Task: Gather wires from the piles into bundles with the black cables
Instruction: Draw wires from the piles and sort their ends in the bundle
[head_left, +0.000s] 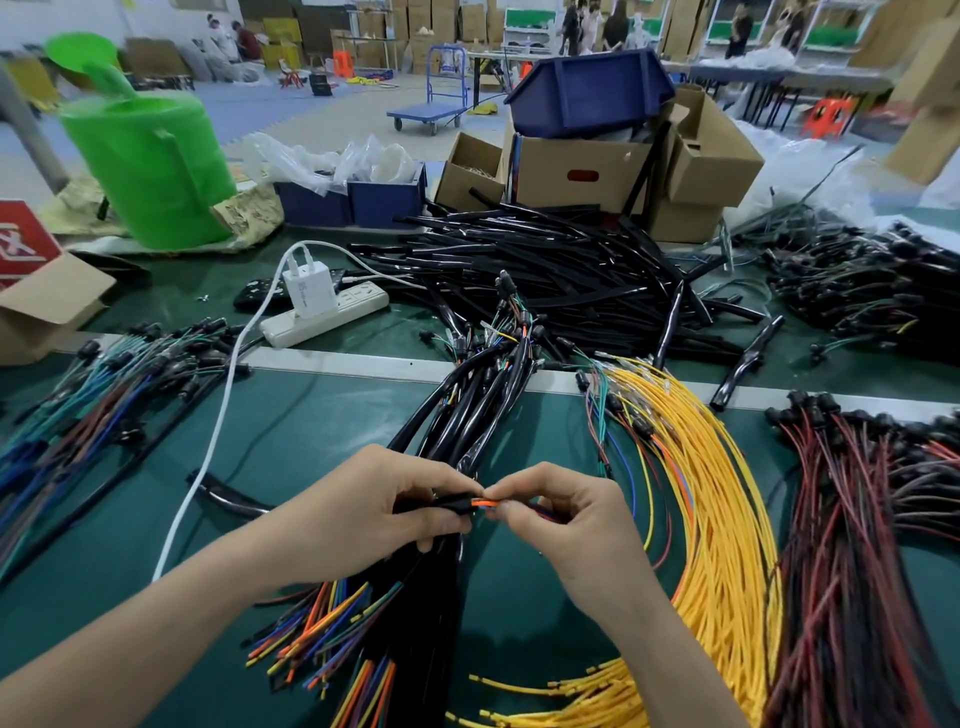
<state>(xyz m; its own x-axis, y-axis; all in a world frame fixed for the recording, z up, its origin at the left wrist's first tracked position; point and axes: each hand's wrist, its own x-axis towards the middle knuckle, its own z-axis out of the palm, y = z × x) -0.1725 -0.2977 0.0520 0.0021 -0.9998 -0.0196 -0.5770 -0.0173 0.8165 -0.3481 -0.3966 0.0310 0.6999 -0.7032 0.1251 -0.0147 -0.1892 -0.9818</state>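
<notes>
Left hand (374, 512) round black cable (448, 503) — right hand (566, 519), seemingly, on orange wire (487, 503)

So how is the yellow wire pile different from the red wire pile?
The yellow wire pile is mostly one bright colour; the red wire pile mixes red with darker wires. The red pile's far ends carry black caps; the yellow pile's show pale tips. Both lie on the green table.

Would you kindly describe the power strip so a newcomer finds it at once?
Start at the green watering can, far left. Right of it, beside the black tubing pile, lies the power strip: the only white block, a charger plugged in.
</notes>
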